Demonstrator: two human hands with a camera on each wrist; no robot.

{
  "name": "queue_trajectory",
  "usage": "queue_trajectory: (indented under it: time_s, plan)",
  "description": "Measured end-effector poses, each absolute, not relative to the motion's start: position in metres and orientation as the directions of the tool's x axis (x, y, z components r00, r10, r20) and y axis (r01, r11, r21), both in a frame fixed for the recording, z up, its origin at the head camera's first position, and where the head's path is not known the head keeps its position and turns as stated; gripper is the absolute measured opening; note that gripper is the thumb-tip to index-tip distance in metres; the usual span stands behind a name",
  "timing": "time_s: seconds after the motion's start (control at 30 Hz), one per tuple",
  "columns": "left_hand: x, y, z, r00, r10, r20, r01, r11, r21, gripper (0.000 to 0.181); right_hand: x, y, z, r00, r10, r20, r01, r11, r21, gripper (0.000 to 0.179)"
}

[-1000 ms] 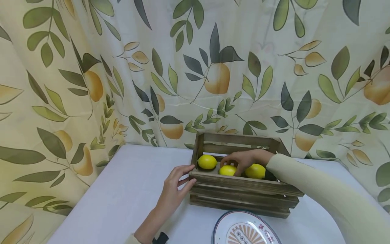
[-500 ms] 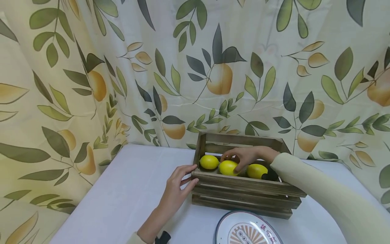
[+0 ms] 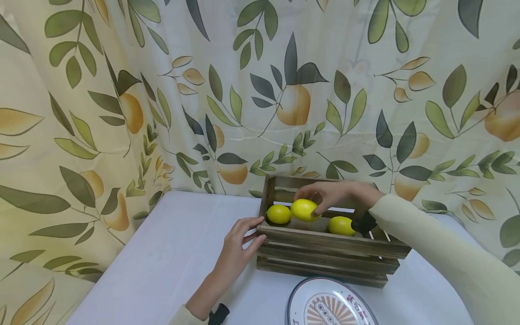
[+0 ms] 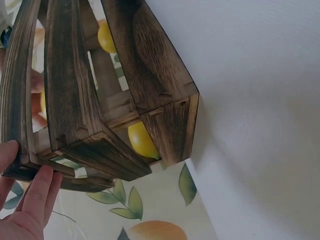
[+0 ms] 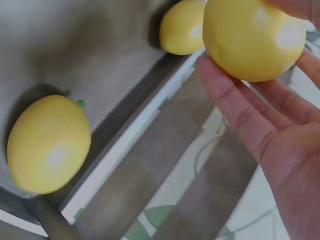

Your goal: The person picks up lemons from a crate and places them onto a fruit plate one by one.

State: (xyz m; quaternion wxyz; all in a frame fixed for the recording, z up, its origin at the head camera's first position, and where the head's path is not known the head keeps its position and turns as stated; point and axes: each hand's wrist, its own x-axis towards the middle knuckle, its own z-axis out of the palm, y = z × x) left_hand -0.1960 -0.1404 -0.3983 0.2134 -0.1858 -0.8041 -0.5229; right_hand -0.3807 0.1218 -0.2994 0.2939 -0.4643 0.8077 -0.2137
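In the head view my right hand (image 3: pixel 335 195) holds a lemon (image 3: pixel 304 210) between thumb and fingers, raised to about rim height over a slatted wooden crate (image 3: pixel 325 239). The right wrist view shows the fingers under the held lemon (image 5: pixel 252 42). On the crate's floor lie two more lemons, one on the left (image 3: pixel 279 214) and another on the right (image 3: pixel 341 225), partly behind a black wrist strap (image 3: pixel 363 222). My left hand (image 3: pixel 239 243) grips the crate's left front corner, its fingertips (image 4: pixel 42 177) on the end slats.
A white round plate (image 3: pixel 325 302) with a printed pattern lies on the white table (image 3: pixel 174 257) in front of the crate, cut off by the frame's bottom edge. Behind stands a leaf-and-fruit patterned curtain (image 3: pixel 260 90).
My right hand has taken hold of the middle lemon and lifted it off the crate's floor. The left hand keeps its place at the crate's corner. The view has shifted slightly.
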Motion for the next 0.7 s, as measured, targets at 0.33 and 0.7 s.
queue_trajectory:
  time_s: [0.33, 0.7]
  plan:
    - [-0.195, -0.142, -0.4, -0.833, 0.069, 0.549, 0.527, 0.399, 0.75, 0.044, -0.358, 0.128, -0.274, -0.383, -0.906, -0.178, -0.636, 0.399, -0.66, 0.062]
    - [-0.196, -0.14, -0.399, -0.822, 0.069, 0.565, 0.549, 0.363, 0.753, 0.042, -0.317, 0.134, -0.267, -0.23, -0.972, -0.043, -0.586, 0.173, -0.792, 0.058]
